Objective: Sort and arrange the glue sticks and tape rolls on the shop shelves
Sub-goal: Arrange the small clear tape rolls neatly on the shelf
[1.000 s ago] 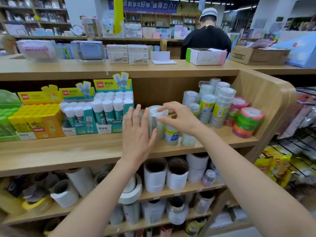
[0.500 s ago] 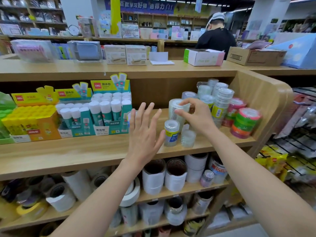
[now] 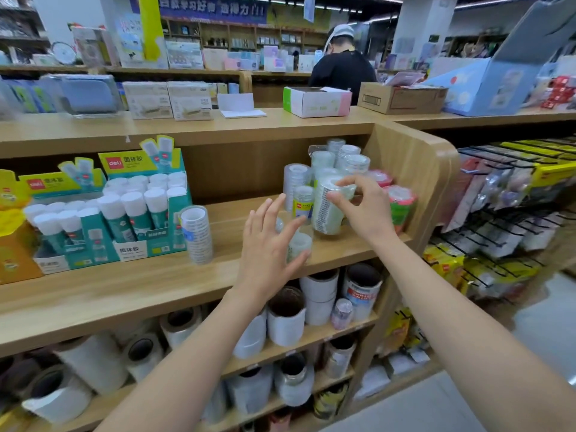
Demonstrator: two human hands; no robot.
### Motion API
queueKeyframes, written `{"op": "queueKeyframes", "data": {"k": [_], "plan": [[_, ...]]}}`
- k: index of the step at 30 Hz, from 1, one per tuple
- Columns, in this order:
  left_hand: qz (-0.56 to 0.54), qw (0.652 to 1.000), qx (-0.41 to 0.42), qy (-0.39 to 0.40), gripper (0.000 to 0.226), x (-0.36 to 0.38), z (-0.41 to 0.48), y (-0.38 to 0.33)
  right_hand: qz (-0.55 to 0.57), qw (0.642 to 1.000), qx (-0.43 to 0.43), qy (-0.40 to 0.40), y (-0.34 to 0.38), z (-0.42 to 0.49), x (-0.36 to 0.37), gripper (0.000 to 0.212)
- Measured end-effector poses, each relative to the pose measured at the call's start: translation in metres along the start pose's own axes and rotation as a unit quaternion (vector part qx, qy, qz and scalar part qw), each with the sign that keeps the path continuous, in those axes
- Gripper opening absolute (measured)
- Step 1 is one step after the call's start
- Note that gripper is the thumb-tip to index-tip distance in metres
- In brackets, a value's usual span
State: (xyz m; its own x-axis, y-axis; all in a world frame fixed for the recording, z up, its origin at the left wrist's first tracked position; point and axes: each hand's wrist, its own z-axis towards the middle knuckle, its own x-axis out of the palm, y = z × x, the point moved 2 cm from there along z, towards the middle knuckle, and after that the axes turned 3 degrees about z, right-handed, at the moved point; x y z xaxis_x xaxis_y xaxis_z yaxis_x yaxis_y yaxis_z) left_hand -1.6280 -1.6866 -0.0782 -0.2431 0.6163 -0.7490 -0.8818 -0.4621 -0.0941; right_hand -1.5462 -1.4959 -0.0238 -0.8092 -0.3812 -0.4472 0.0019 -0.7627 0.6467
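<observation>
Clear tape stack (image 3: 331,210) held in the right hand (image 3: 363,210).
Left hand (image 3: 268,244) is open, fingers spread, above the wooden shelf (image 3: 124,285).

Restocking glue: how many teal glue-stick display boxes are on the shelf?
2: a taller teal box beside the lone tape stack, and a lower teal box to its left. Others may be hidden off-frame.

On the counter top behind the shelves lay a white box (image 3: 316,101) with green and pink ends, a brown cardboard box (image 3: 400,98) just to its right, and a white notepad (image 3: 241,113) to its left. A person in a black top (image 3: 343,73) stood beyond. Packets on wire racks (image 3: 505,226) hung at far right.
</observation>
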Motion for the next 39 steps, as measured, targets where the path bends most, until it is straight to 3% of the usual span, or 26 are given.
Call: {"op": "queueKeyframes", "data": {"k": [8, 12, 14, 17, 22, 25, 28, 33, 39], "plan": [[-0.035, 0.999, -0.001, 0.0, 0.036, 0.002, 0.002, 0.002, -0.067, 0.997, -0.039, -0.001, -0.013, -0.011, 0.015, 0.031], [-0.052, 0.999, -0.002, 0.001, 0.033, 0.006, 0.006, 0.003, -0.088, 0.993, -0.051, 0.062, -0.026, -0.017, 0.011, 0.059], [-0.055, 0.998, -0.001, 0.003, 0.032, 0.008, 0.009, 0.003, -0.091, 0.993, -0.055, 0.056, -0.029, -0.02, 0.011, 0.065], [-0.053, 0.999, 0.001, 0.002, 0.038, 0.011, 0.013, 0.003, -0.099, 0.992, -0.057, 0.044, -0.027, -0.019, 0.015, 0.066], [-0.004, 0.999, 0.001, -0.037, 0.068, 0.006, 0.008, 0.003, -0.104, 0.989, -0.107, 0.008, -0.02, -0.021, 0.012, 0.064], [0.048, 0.993, -0.037, -0.101, 0.066, -0.008, -0.003, 0.006, -0.057, 0.977, -0.206, -0.005, 0.002, -0.025, 0.012, 0.048], [0.112, 0.978, -0.092, -0.15, 0.059, -0.024, -0.018, 0.015, -0.049, 0.955, -0.283, 0.077, 0.018, -0.033, 0.029, 0.047], [0.173, 0.956, -0.204, -0.116, 0.065, -0.041, -0.039, 0.037, -0.052, 0.938, -0.27, 0.213, 0.017, -0.049, 0.065, 0.066], [0.093, 0.962, -0.24, -0.088, 0.049, -0.042, -0.052, 0.045, -0.081, 0.946, -0.252, 0.188, 0.018, -0.053, 0.08, 0.061]]}}
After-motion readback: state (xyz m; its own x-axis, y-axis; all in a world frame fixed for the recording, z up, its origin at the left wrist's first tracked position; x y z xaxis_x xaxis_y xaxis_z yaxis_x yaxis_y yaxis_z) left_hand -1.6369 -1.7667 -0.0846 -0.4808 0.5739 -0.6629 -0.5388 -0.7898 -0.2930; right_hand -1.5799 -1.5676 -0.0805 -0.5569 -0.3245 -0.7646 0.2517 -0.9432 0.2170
